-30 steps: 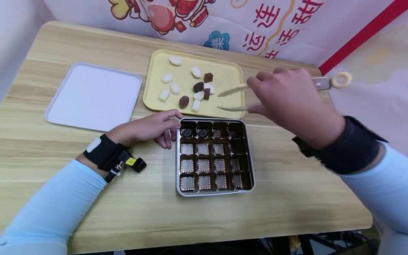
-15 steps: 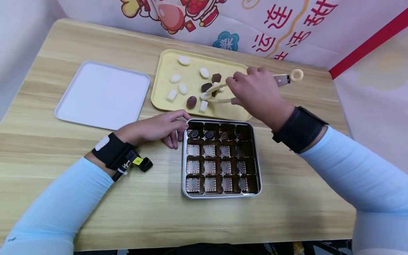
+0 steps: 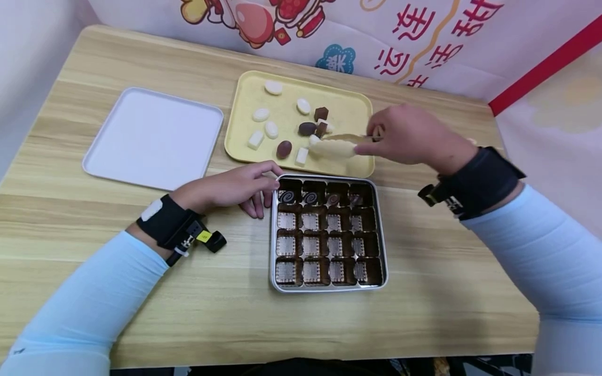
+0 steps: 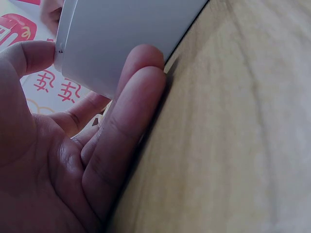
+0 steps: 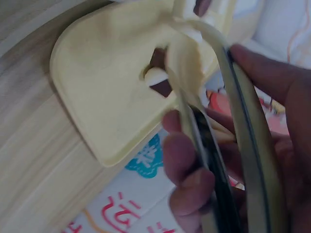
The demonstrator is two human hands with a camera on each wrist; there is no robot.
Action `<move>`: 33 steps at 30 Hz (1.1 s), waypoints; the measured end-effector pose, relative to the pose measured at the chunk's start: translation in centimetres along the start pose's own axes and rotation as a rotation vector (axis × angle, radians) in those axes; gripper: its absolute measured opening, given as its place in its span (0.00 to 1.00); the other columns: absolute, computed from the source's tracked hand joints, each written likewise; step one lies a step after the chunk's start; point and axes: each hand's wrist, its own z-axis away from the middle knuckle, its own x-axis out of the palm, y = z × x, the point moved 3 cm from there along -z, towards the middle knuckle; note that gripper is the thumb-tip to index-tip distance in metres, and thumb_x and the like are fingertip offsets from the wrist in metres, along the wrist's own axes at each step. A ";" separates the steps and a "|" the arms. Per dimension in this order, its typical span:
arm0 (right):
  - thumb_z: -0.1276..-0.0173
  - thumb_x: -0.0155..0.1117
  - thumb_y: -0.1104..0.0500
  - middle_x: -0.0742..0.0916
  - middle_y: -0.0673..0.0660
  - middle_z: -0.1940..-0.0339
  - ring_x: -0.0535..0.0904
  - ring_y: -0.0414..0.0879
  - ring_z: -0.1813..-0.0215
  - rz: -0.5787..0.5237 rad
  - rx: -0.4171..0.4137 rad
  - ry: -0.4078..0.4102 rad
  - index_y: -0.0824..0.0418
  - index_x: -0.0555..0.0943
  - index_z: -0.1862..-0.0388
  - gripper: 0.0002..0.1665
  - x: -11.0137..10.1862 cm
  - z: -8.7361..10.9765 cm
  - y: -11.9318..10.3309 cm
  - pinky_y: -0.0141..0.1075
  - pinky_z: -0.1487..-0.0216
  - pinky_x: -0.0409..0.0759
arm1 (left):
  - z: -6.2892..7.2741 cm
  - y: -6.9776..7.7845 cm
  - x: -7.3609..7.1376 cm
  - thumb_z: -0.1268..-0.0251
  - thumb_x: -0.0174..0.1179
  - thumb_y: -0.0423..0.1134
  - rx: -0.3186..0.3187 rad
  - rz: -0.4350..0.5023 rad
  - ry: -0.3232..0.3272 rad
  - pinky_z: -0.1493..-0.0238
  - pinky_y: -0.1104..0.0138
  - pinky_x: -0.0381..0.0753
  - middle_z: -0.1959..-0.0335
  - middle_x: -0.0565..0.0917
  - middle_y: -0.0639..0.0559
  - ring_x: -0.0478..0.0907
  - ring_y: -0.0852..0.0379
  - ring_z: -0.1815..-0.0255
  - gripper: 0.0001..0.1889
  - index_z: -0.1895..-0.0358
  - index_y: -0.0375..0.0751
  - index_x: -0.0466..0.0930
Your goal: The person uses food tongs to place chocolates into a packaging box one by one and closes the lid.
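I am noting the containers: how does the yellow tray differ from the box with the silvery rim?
The yellow tray is pale all over; the box has a silvery rim and dark insert.
The yellow tray is undivided, with loose pieces scattered on it; the box has compartments, with swirl-topped pieces in its far row.
Tongs reach over the yellow tray; the left hand touches the box.
Both have rounded corners and rest on the table.

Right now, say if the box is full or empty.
Partly filled: the box has chocolates in its far row; three nearer rows look bare.
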 end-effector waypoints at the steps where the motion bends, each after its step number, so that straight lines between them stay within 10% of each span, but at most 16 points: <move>1: 0.33 0.65 0.35 0.88 0.56 0.68 0.81 0.47 0.71 -0.034 0.029 -0.054 0.59 0.86 0.58 0.28 0.0 0.1 0.7 0.39 0.67 0.79 | 0.0 0.0 0.0 0.20 0.44 0.49 0.000 0.002 -0.001 0.65 0.53 0.90 0.56 0.80 0.38 0.85 0.43 0.67 0.17 0.36 0.48 0.63; 6: 0.34 0.60 0.29 0.87 0.55 0.66 0.81 0.49 0.76 -0.256 0.186 -0.297 0.58 0.86 0.53 0.35 0.9 0.3 3.9 0.40 0.72 0.80 | -0.1 0.0 -0.1 0.20 0.44 0.47 -0.005 0.003 -0.002 0.66 0.54 0.90 0.57 0.80 0.37 0.85 0.44 0.68 0.18 0.34 0.47 0.62; 14: 0.35 0.52 0.23 0.85 0.58 0.58 0.81 0.55 0.68 -0.351 0.235 -0.458 0.59 0.85 0.51 0.43 1.8 -0.2 6.7 0.40 0.69 0.80 | -0.2 -0.3 -0.2 0.20 0.44 0.48 -0.005 -0.009 0.008 0.66 0.53 0.90 0.57 0.80 0.37 0.85 0.44 0.68 0.18 0.34 0.47 0.62; 24: 0.39 0.60 0.24 0.85 0.60 0.56 0.81 0.51 0.72 -0.251 0.284 -0.288 0.62 0.84 0.48 0.44 0.4 0.3 6.3 0.39 0.71 0.80 | -0.1 0.2 -0.1 0.20 0.44 0.48 0.008 -0.018 0.001 0.65 0.53 0.90 0.57 0.80 0.37 0.85 0.44 0.67 0.18 0.35 0.46 0.62; 33: 0.38 0.62 0.26 0.83 0.54 0.76 0.79 0.47 0.74 -0.038 0.186 -0.205 0.61 0.84 0.61 0.38 -0.2 0.7 3.1 0.37 0.69 0.74 | -0.1 0.4 0.0 0.20 0.44 0.48 0.001 -0.022 0.006 0.66 0.53 0.90 0.57 0.81 0.37 0.86 0.44 0.68 0.18 0.34 0.47 0.62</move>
